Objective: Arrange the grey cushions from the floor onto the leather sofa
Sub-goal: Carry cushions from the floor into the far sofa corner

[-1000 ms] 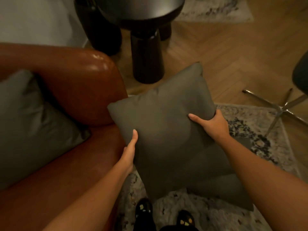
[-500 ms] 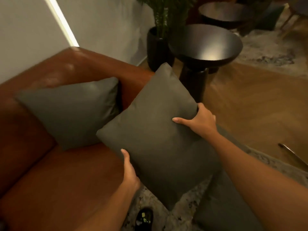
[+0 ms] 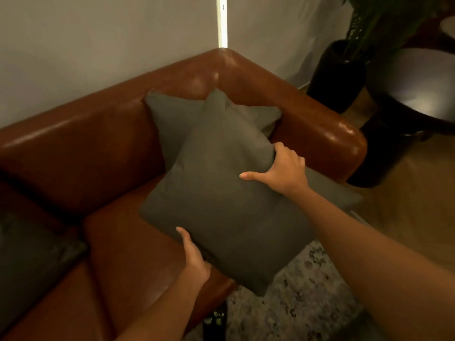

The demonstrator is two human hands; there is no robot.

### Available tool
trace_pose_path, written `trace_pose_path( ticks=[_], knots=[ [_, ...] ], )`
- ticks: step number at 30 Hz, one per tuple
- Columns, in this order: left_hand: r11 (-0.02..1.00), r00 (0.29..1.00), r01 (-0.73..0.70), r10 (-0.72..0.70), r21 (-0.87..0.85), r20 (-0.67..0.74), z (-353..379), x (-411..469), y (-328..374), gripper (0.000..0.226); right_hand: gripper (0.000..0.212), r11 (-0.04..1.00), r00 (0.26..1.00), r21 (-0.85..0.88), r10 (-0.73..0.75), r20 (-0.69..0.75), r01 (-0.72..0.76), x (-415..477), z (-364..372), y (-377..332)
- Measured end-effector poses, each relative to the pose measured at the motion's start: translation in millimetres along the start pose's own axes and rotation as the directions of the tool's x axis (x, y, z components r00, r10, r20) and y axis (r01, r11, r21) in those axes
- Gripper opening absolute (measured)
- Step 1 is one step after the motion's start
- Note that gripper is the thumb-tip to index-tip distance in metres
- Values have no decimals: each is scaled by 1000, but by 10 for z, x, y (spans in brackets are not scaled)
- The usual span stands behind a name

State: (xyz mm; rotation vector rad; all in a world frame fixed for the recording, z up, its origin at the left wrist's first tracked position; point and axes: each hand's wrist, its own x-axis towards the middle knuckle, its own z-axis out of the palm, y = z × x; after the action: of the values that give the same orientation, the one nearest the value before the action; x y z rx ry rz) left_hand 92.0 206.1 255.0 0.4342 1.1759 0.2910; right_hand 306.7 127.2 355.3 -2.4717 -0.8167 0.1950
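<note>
I hold a grey cushion (image 3: 221,193) in both hands, tilted, above the front right part of the brown leather sofa (image 3: 98,148). My left hand (image 3: 194,259) grips its lower left edge, and my right hand (image 3: 283,168) pinches its right edge. Behind it a second grey cushion (image 3: 170,119) leans in the sofa's right corner, partly hidden. A third grey cushion (image 3: 32,262) lies on the seat at the far left. Another grey cushion (image 3: 337,193) shows on the floor past my right forearm.
A dark round side table (image 3: 418,94) stands right of the sofa arm, with a black plant pot (image 3: 337,75) behind it against the wall. A patterned rug (image 3: 307,303) lies in front of the sofa, and my shoe (image 3: 216,318) rests on it. Wooden floor lies to the right.
I have carried the cushion from above the rug up and left over the sofa seat. My view has swung left, bringing the sofa back and the corner cushion to the middle.
</note>
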Motion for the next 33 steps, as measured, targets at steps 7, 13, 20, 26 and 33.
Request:
trace_pose_path(
  ticks=[7, 13, 20, 26, 33],
  knots=[
    [992, 983, 122, -125, -30, -135, -137, 689, 259, 91, 104, 991, 996, -101, -87, 14, 88, 329, 640, -294],
    [997, 950, 82, -77, 3, -302, -206, 1059, 368, 74, 119, 966, 993, -236, -114, -37, 102, 305, 1138, -342],
    [769, 780, -288, 534, 571, -327, 52, 1165, 1387, 61, 90, 994, 961, -100, -67, -269, 41, 120, 883, -149],
    [634, 812, -417, 582, 652, -47, 578, 1214, 2078, 61, 85, 483, 401, 690, 868, -294, -539, -224, 845, 495],
    [677, 847, -427, 532, 599, 2, 447, 1238, 2047, 70, 76, -31, 559, 953, 804, 202, -300, -357, 1083, 266]
  ],
)
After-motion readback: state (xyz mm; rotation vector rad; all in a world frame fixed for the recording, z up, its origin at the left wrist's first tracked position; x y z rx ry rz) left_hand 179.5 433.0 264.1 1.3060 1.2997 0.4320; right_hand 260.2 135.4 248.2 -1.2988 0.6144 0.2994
